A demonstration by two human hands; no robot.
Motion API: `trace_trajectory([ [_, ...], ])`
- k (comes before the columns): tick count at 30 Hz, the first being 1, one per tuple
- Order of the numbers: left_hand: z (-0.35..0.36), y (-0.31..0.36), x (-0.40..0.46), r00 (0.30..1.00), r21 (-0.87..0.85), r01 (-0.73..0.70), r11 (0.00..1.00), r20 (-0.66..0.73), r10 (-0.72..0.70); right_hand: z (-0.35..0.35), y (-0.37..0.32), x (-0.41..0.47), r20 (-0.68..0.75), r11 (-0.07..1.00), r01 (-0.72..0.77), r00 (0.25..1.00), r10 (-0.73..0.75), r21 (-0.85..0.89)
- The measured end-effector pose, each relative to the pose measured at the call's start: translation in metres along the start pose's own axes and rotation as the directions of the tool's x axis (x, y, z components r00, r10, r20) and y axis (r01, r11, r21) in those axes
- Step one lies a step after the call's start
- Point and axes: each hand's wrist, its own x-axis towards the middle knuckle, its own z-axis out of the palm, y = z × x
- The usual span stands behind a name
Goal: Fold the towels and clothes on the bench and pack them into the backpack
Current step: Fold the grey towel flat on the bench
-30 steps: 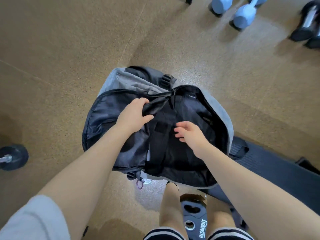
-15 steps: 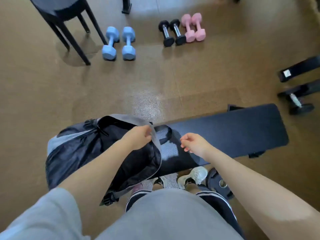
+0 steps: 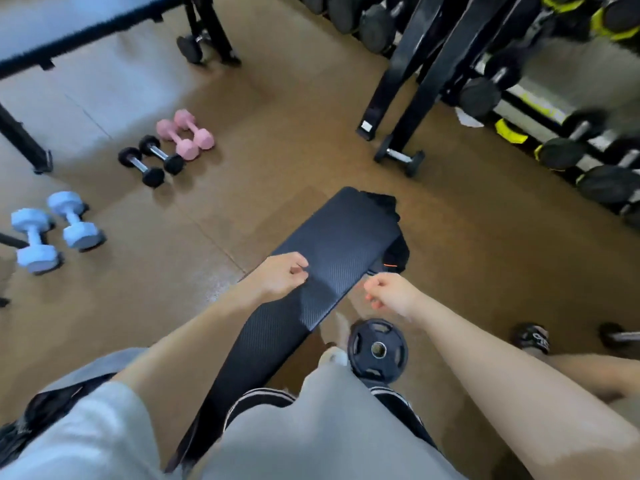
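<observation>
The black padded bench (image 3: 332,244) runs from my lap toward the upper right. A black garment (image 3: 394,252) with a small orange mark hangs off the bench's far right edge, partly hidden behind the pad. Only a dark grey sliver of the backpack (image 3: 41,408) shows at the lower left, behind my sleeve. My left hand (image 3: 284,276) hovers over the bench's left edge with fingers loosely curled, holding nothing. My right hand (image 3: 391,293) hangs just off the bench's right side, also loosely curled and holding nothing, a short way below the garment.
A black weight plate (image 3: 377,349) lies on the floor by my feet. Pink dumbbells (image 3: 185,133), small black dumbbells (image 3: 152,161) and blue dumbbells (image 3: 52,230) sit to the left. A loaded dumbbell rack (image 3: 554,98) fills the right. A shoe (image 3: 530,337) and a bare leg are at the right.
The view swung right from the backpack to the bench. My left hand let go of the backpack's rim, and both hands moved out over the bench toward the black garment.
</observation>
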Motion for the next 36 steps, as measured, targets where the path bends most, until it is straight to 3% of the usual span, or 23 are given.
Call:
trace_trajectory([
  [8, -0.003, 0.114, 0.048, 0.989, 0.14, -0.146, 0.979, 0.033, 0.143, -0.082, 0.041, -0.004, -0.1, 0.996, -0.006, 0.995, 0.015, 0.089],
  [12, 0.01, 0.126, 0.064, 0.991, 0.083, -0.137, 0.987, 0.003, 0.137, -0.087, 0.053, 0.001, -0.131, 0.96, 0.032, 0.991, 0.005, 0.278],
  [15, 0.021, 0.127, 0.072, 0.991, 0.055, -0.134, 0.989, 0.032, 0.133, -0.087, 0.059, 0.009, -0.155, 0.948, 0.052, 0.988, -0.003, 0.315],
  [25, 0.037, 0.153, 0.154, 0.991, 0.058, -0.128, 0.99, -0.018, 0.129, -0.17, 0.072, 0.098, -0.16, 0.975, 0.048, 0.987, -0.013, 0.217],
  [33, 0.066, 0.25, 0.316, 0.987, -0.195, 0.124, 0.973, -0.075, -0.141, -0.326, 0.083, 0.234, 0.046, 0.999, 0.007, 0.999, -0.01, 0.052],
  [36, 0.069, 0.272, 0.364, 0.98, -0.183, 0.171, 0.968, -0.066, -0.186, -0.374, 0.081, 0.282, 0.106, 0.999, -0.004, 0.994, 0.008, -0.041],
])
